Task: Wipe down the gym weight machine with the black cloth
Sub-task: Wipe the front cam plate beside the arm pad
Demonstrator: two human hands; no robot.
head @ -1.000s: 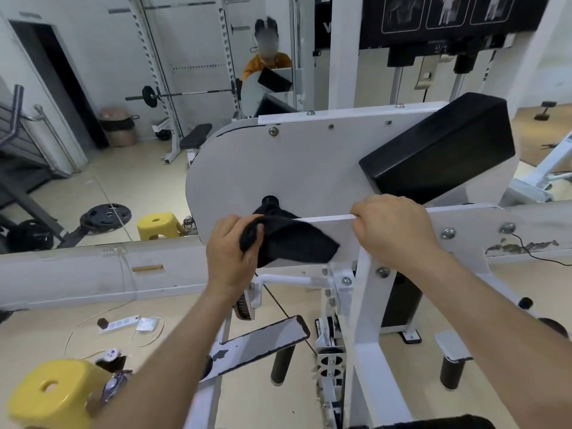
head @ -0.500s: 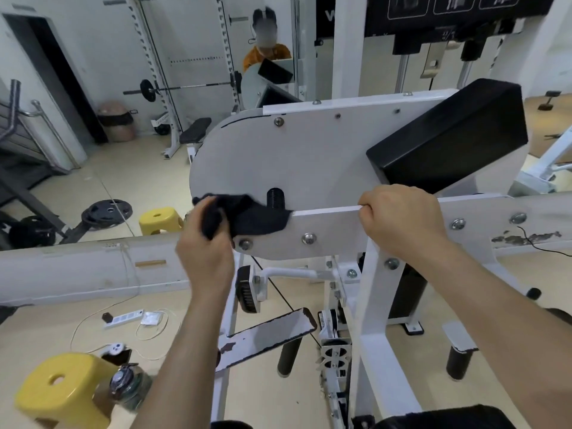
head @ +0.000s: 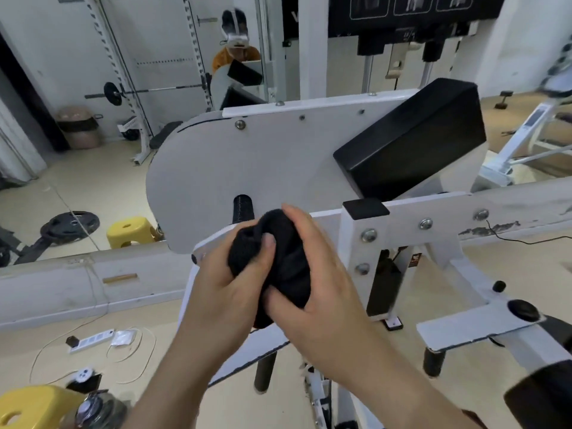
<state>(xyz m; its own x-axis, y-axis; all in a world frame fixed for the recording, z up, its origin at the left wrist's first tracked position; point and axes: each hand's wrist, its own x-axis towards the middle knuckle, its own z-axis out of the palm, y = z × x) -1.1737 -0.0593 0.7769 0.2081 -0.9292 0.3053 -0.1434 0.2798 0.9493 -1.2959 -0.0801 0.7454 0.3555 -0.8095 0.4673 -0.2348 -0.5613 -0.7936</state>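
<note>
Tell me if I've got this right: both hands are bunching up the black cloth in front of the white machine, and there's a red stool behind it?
Nearly. The stool behind the machine is yellow, not red, as the head view shows. The rest holds: the left hand and right hand both hold the cloth.

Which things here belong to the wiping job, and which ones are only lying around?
Belong to the job:
- black cloth, bunched between both hands
- left hand and right hand, gripping it
- white machine plate
- black pad

Just lying about:
- yellow stool
- weight plate
- power strip on the floor
</note>
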